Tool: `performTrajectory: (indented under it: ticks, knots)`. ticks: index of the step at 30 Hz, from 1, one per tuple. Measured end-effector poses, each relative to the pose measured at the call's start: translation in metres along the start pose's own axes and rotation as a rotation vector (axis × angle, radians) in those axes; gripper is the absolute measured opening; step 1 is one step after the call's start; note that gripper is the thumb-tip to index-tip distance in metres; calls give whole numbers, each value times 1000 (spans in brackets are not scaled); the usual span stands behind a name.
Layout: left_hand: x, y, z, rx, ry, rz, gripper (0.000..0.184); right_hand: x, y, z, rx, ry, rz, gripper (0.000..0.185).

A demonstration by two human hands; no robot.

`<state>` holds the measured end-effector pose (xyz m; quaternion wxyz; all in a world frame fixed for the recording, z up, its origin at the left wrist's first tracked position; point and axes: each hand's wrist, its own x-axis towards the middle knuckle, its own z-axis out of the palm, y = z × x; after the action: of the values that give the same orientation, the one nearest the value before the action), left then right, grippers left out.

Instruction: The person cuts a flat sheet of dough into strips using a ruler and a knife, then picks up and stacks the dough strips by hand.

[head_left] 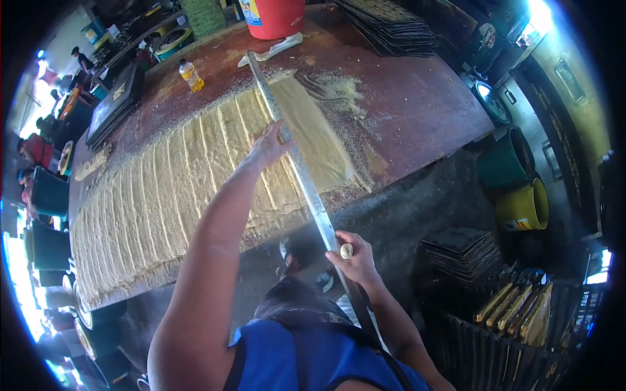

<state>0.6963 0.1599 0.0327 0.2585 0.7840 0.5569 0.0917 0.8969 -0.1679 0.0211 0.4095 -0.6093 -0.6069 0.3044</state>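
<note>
A wide sheet of crumb-covered dough lies on the reddish table, marked with many parallel lines. Across its right part runs a long metal straightedge, reaching from the far side past the near table edge. My left hand grips the straightedge about midway, over the dough. Beyond the table's near edge, my right hand holds the straightedge's near part between thumb and fingers, along with a small round-ended, pale handle. What this handle belongs to is hidden. Right of the straightedge, the dough strip is smooth and unlined.
On the table stand a red bucket, an oil bottle, a white cloth and stacked dark trays. Green and yellow bins and more trays are at right. People are at far left.
</note>
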Motion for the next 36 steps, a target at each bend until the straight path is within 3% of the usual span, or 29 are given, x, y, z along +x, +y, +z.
performTrajectory:
  ticks: [7, 14, 16, 22, 32, 34, 36]
  knots:
    - [18, 17, 26, 112, 177, 40, 97, 6, 23, -9, 201, -84, 387, 51]
    - [22, 36, 29, 198, 99, -59, 96, 4, 7, -17, 258, -37, 340, 60]
    - [23, 37, 29, 181, 30, -111, 96, 4, 7, -18, 142, -72, 209, 60]
    - [25, 37, 28, 185, 12, -113, 98, 5, 21, -9, 148, -2, 103, 58]
    - [25, 39, 26, 188, 5, -122, 98, 10, 20, -18, 199, -39, 133, 57]
    - [26, 39, 22, 181, -9, -132, 100, 22, 11, -37, -35, 165, -98, 48]
    - [22, 45, 8, 120, -43, -127, 103, 46, -28, -83, -8, 319, -119, 42]
